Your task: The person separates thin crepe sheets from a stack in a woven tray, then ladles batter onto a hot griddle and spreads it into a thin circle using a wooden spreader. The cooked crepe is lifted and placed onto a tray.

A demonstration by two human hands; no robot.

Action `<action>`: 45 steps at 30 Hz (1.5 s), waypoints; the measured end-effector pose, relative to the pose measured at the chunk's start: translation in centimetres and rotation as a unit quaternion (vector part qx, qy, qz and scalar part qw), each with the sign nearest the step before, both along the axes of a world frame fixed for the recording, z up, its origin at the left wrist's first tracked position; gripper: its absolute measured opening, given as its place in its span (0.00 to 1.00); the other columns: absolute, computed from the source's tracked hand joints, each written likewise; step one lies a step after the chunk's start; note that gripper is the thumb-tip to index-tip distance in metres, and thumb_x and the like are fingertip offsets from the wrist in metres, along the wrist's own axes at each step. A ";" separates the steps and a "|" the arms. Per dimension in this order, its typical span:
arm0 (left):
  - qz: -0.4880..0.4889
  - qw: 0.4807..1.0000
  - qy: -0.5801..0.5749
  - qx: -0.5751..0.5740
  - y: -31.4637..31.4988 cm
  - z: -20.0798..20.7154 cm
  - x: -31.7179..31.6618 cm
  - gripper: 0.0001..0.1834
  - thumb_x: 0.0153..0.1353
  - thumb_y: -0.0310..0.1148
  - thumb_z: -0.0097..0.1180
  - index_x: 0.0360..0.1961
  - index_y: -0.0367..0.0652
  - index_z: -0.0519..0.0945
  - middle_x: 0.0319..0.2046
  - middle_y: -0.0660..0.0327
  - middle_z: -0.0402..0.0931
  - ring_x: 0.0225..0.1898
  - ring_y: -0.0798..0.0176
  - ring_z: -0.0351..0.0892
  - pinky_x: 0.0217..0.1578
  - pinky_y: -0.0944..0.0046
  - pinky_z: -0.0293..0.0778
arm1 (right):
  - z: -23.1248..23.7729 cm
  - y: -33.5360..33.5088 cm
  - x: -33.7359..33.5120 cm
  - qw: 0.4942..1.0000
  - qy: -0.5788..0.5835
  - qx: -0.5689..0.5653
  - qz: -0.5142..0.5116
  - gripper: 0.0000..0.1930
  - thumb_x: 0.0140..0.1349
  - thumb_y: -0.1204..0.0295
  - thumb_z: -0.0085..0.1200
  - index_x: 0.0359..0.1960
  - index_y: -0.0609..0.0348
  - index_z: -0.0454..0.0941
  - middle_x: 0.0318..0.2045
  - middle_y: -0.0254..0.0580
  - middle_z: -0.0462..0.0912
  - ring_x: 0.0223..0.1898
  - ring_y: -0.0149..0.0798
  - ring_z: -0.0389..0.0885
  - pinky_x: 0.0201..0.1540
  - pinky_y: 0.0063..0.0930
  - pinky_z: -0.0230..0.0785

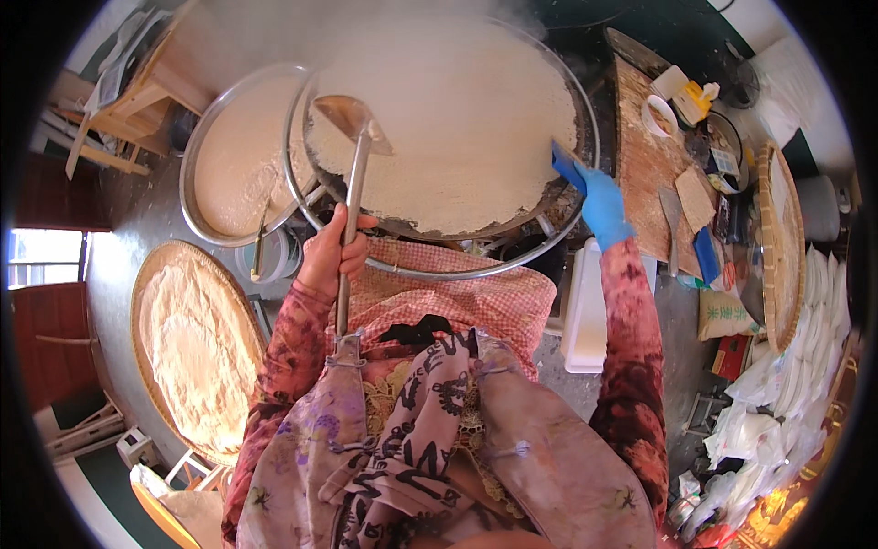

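A wide round griddle (572, 188) in front of me carries a thin, pale sheet of batter (448, 137), with steam over its far part. My left hand (334, 252), bare, is wrapped round the metal handle of a long-handled scraper (357, 119). Its broad brownish blade is over the griddle's left side. On the right, my right hand (604, 209) wears a blue glove and grips a blue plastic scraper (567, 166) at the edge of the batter sheet. A metal ring (457, 276) encircles the griddle.
Left of the griddle stands a metal basin of batter (238, 156) with a ladle (260, 242). A woven tray (197, 348) of pale sheets lies nearer. At right are a wooden board (640, 156), a white bin (585, 320), another woven tray (782, 247) and plastic bags (768, 412).
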State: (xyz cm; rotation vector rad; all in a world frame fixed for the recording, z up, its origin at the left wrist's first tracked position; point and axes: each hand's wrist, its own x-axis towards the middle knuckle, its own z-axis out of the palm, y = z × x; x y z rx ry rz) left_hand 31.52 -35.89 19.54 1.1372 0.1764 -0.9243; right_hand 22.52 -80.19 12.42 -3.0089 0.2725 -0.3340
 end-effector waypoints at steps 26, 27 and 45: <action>-0.135 0.989 -0.003 -0.053 -7.4 2.5 3.9 0.20 0.67 0.45 0.39 0.46 0.38 0.68 0.16 0.75 0.53 0.13 0.80 0.50 0.12 0.78 0.52 | 15.9 12.6 2.8 0.946 -0.035 0.306 0.099 0.24 0.52 0.85 0.37 0.51 0.56 0.72 0.45 0.53 0.76 0.48 0.51 0.74 0.51 0.34 0.65; -0.136 0.989 -0.004 -0.058 -7.7 2.6 4.1 0.20 0.67 0.45 0.38 0.46 0.38 0.68 0.16 0.75 0.53 0.12 0.80 0.50 0.12 0.78 0.51 | 14.8 12.4 2.9 0.945 -0.043 0.304 0.109 0.23 0.53 0.84 0.37 0.51 0.57 0.72 0.45 0.53 0.76 0.48 0.51 0.74 0.50 0.34 0.65; 0.036 0.969 0.000 -0.243 -0.9 0.6 5.7 0.25 0.68 0.47 0.29 0.49 0.35 0.68 0.13 0.73 0.52 0.08 0.78 0.49 0.09 0.76 0.53 | 1.1 4.9 13.7 0.987 0.026 0.155 0.026 0.19 0.53 0.77 0.41 0.47 0.52 0.73 0.37 0.51 0.78 0.40 0.53 0.76 0.44 0.41 0.68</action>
